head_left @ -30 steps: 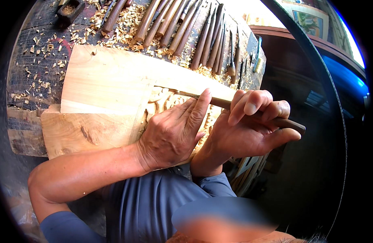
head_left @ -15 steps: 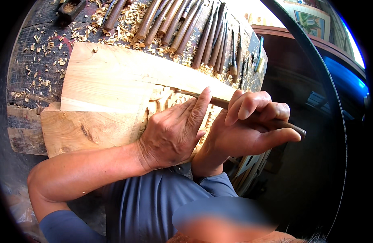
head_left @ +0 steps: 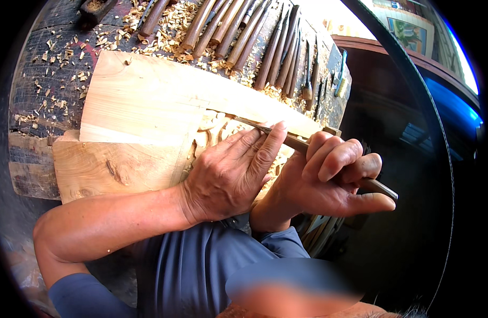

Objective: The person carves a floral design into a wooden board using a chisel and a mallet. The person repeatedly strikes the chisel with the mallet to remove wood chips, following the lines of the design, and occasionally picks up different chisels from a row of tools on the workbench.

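A carving chisel [head_left: 295, 142] with a thin metal blade and dark wooden handle slants over a pale wooden board [head_left: 143, 100]. Its blade end points left into the board's carved relief [head_left: 215, 127], though the exact contact of the edge is hard to make out. My left hand [head_left: 225, 175] rests over the carving, fingers pressed together on the blade near the handle. Around the handle curl the fingers of my right hand [head_left: 334, 172], palm turned up and thumb stretched along towards the butt end. Part of the carving lies hidden beneath my left hand.
Several wooden-handled chisels [head_left: 236, 40] lie in a row along the far side of the worn workbench [head_left: 29, 100]. Wood shavings [head_left: 162, 40] are scattered among them. A second wooden piece [head_left: 116, 167] lies nearer me, and a brush [head_left: 341, 74] sits at the bench's right edge.
The chisel's butt end has dropped nearer to me, so the handle slants more steeply. My right fingers have shifted and curled further; my left fingertips have moved slightly right and nearer along the blade.
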Tool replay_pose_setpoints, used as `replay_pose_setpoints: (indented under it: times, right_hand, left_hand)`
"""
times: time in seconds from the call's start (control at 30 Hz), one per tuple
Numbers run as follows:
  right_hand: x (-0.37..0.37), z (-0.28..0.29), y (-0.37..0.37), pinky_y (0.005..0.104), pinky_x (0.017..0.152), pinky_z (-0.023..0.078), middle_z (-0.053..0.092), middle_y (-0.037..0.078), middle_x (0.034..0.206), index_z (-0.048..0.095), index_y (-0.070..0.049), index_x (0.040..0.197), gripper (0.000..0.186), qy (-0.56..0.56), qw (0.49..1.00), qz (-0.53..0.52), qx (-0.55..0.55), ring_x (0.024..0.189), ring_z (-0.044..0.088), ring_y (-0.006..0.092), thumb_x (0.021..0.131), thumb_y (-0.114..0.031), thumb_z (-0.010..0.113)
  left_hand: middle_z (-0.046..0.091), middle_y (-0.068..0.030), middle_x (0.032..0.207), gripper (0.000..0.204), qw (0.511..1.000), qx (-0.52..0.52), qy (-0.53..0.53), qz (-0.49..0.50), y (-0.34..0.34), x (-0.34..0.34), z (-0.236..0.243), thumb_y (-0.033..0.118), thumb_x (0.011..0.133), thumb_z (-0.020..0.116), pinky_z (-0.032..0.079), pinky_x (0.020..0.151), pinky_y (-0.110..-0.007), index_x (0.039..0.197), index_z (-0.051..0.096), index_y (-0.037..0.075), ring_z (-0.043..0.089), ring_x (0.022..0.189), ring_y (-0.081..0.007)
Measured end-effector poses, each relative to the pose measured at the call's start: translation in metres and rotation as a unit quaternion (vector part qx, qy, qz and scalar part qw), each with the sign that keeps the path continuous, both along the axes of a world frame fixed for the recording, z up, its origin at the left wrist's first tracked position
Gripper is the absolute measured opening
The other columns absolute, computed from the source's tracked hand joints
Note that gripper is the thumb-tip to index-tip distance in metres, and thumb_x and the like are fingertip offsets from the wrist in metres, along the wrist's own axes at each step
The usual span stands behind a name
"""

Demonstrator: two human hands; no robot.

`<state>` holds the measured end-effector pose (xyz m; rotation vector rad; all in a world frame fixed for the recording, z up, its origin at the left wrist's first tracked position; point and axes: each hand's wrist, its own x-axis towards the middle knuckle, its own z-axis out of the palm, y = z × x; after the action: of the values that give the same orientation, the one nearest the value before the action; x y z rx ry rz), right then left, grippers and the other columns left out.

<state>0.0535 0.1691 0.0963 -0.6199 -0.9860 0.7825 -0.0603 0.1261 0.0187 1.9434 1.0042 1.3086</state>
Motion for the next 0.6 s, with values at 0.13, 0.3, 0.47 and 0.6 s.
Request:
replay_pose_setpoints:
  times: [0.13,0.3,0.47,0.6]
  right_hand:
    - [0.000,-0.003,0.000,0.0234,0.031,0.021,0.046,0.012,0.046,0.029,-0.016,0.074,0.075,-0.039,0.999,-0.004,-0.026,0.032,0.024,0.0094,0.099,-0.086,0.023]
    - [-0.004,-0.005,0.002,0.0239,0.031,0.022,0.045,0.012,0.045,0.032,-0.016,0.075,0.073,-0.057,0.996,-0.052,-0.042,0.032,0.026,0.0104,0.101,-0.084,0.021]
    - [0.009,-0.013,0.000,0.0256,0.036,0.026,0.051,0.012,0.051,0.034,-0.015,0.075,0.066,-0.053,0.997,0.045,-0.035,0.034,0.031,0.0117,0.108,-0.072,0.024]
    - [0.010,-0.009,0.003,0.0262,0.041,0.024,0.059,0.010,0.061,0.035,-0.015,0.070,0.064,-0.093,0.983,0.157,0.005,0.036,0.037,0.0118,0.112,-0.063,0.031]
  left_hand:
    - [0.071,-0.0296,0.123,0.069,1.000,-0.003,-0.003,-0.001,0.001,0.000,0.001,0.015,0.097,0.062,0.059,0.096,-0.045,0.155,0.039,-0.013,0.073,0.111,-0.0398]
    - [0.070,-0.0305,0.123,0.071,1.000,0.006,0.000,0.010,0.000,0.002,-0.001,0.017,0.096,0.064,0.060,0.093,-0.046,0.155,0.039,-0.014,0.073,0.110,-0.0414]
    - [0.070,-0.0316,0.122,0.072,1.000,-0.015,0.015,-0.006,0.001,0.001,0.001,0.019,0.097,0.065,0.060,0.092,-0.046,0.155,0.039,-0.014,0.073,0.109,-0.0420]
    - [0.069,-0.0317,0.122,0.069,0.999,-0.048,-0.009,-0.016,0.001,0.002,0.004,0.019,0.098,0.065,0.060,0.092,-0.046,0.153,0.041,-0.014,0.073,0.108,-0.0411]
